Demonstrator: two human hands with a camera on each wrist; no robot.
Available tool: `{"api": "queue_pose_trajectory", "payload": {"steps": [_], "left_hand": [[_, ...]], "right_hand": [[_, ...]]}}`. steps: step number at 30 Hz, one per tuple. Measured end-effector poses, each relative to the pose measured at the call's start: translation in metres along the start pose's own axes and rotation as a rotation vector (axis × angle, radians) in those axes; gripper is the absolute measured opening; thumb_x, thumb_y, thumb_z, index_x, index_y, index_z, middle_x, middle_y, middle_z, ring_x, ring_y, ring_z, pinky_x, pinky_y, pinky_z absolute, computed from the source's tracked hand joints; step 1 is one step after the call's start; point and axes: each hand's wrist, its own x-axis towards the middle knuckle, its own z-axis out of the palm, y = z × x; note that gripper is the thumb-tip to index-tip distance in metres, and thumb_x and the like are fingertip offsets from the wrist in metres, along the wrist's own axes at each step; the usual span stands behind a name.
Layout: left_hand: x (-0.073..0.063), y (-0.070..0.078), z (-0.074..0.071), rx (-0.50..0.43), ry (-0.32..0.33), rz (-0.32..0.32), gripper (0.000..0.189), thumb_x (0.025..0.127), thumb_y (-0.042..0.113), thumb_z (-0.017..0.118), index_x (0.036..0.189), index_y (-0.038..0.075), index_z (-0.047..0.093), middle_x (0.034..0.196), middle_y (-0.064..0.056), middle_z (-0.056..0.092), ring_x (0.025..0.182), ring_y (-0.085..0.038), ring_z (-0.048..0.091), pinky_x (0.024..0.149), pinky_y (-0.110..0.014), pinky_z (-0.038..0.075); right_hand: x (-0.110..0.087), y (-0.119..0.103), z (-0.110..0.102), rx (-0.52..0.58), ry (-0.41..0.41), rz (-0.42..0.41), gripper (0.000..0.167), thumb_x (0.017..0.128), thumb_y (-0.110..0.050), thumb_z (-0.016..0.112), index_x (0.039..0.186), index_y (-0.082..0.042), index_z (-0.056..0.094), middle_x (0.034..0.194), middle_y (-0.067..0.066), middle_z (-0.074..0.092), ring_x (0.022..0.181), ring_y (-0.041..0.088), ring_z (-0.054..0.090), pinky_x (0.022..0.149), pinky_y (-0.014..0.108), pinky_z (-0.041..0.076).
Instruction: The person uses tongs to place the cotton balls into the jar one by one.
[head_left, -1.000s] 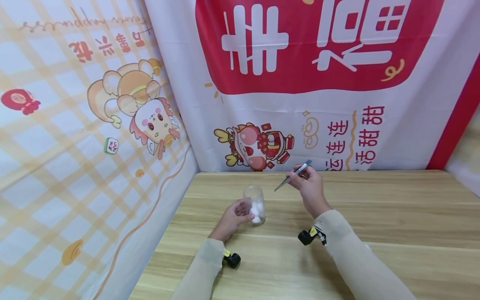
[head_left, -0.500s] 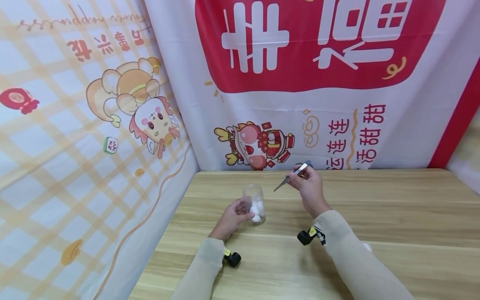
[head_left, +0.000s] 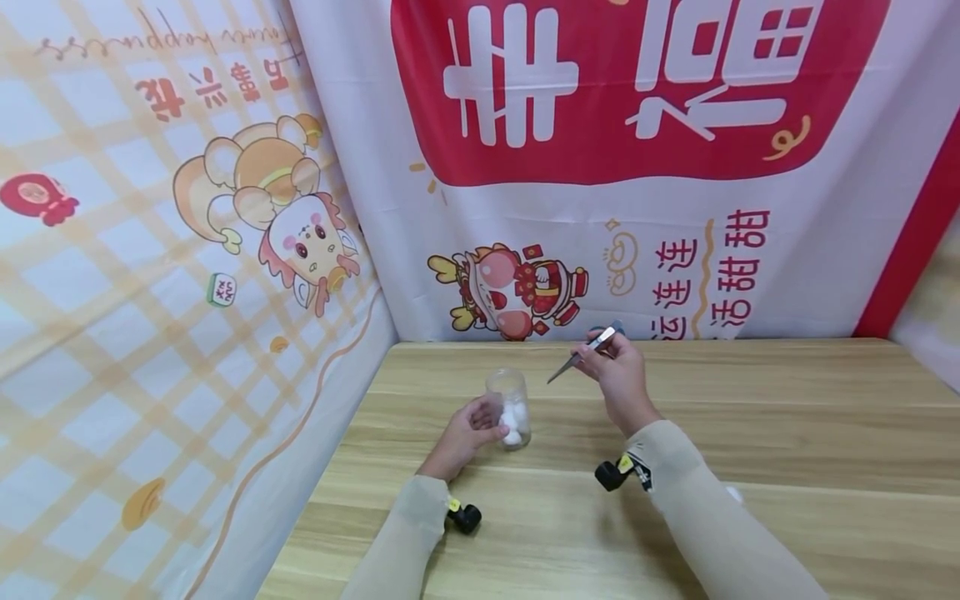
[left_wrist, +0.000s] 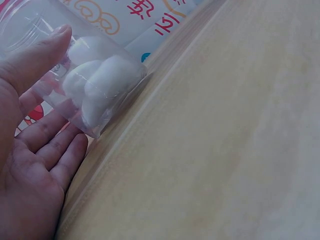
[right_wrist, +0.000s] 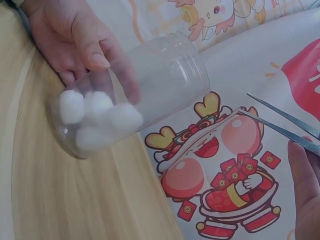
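I'm seeing left hand (head_left: pixel 462 437) gripping a clear jar (right_wrist: pixel 167 75) of cotton balls (right_wrist: pixel 100 117) toward far-left corner of table (head_left: pixel 540 542). Right hand (head_left: pixel 621 379) is pinching tweezers (right_wrist: pixel 282 130) near far edge.

Wooden tabletop (head_left: pixel 540 533), checked wall sheet (head_left: pixel 150 350), red and white banner (head_left: pixel 622 162) behind

Glossy plastic jar (right_wrist: pixel 157 82), shiny metal tweezers (right_wrist: pixel 281 130), smooth wood-grain tabletop (head_left: pixel 555 508)

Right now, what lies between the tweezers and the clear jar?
Nothing stands there: in the head view, only bare tabletop shows between the tweezers and the clear jar.
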Motion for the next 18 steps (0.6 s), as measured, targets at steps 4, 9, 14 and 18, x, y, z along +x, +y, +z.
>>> {"api": "queue_pose_trajectory", "payload": {"steps": [4, 9, 14, 18], "left_hand": [[0.0001, 0.001, 0.0004, 0.01, 0.001, 0.008, 0.07, 0.082, 0.024, 0.08, 0.141, 0.009, 0.047, 0.14, -0.011, 0.052, 0.128, -0.026, 0.048, 0.107, -0.038, 0.04], [-0.0012, 0.0019, 0.0002, 0.014, 0.007, 0.011, 0.07, 0.082, 0.024, 0.08, 0.142, 0.007, 0.046, 0.14, -0.013, 0.052, 0.128, -0.027, 0.048, 0.107, -0.038, 0.04], [-0.0011, 0.0013, 0.0002, 0.012, 0.004, 0.014, 0.072, 0.084, 0.022, 0.078, 0.144, 0.005, 0.043, 0.141, -0.016, 0.05, 0.129, -0.03, 0.047, 0.107, -0.04, 0.039], [-0.0001, 0.0009, 0.0003, 0.012, 0.006, 0.002, 0.071, 0.084, 0.022, 0.079, 0.144, 0.006, 0.044, 0.141, -0.014, 0.05, 0.129, -0.029, 0.047, 0.107, -0.04, 0.038]], "right_hand": [[-0.0005, 0.0004, -0.0034, 0.003, 0.012, 0.013, 0.022, 0.096, -0.002, 0.059, 0.117, -0.004, 0.053, 0.115, 0.017, 0.055, 0.11, 0.031, 0.061, 0.087, 0.033, 0.055], [0.0003, 0.0003, -0.0042, 0.012, 0.021, 0.019, 0.023, 0.095, -0.002, 0.06, 0.117, -0.004, 0.053, 0.114, 0.016, 0.055, 0.104, 0.024, 0.063, 0.086, 0.033, 0.055], [0.0002, -0.0003, -0.0047, 0.015, 0.014, 0.014, 0.023, 0.096, -0.002, 0.06, 0.117, -0.003, 0.052, 0.115, 0.016, 0.055, 0.105, 0.024, 0.063, 0.087, 0.033, 0.055], [-0.0006, -0.0004, -0.0064, 0.016, 0.017, 0.025, 0.021, 0.096, -0.001, 0.058, 0.117, -0.003, 0.053, 0.114, 0.017, 0.055, 0.104, 0.024, 0.063, 0.087, 0.033, 0.055]]}}
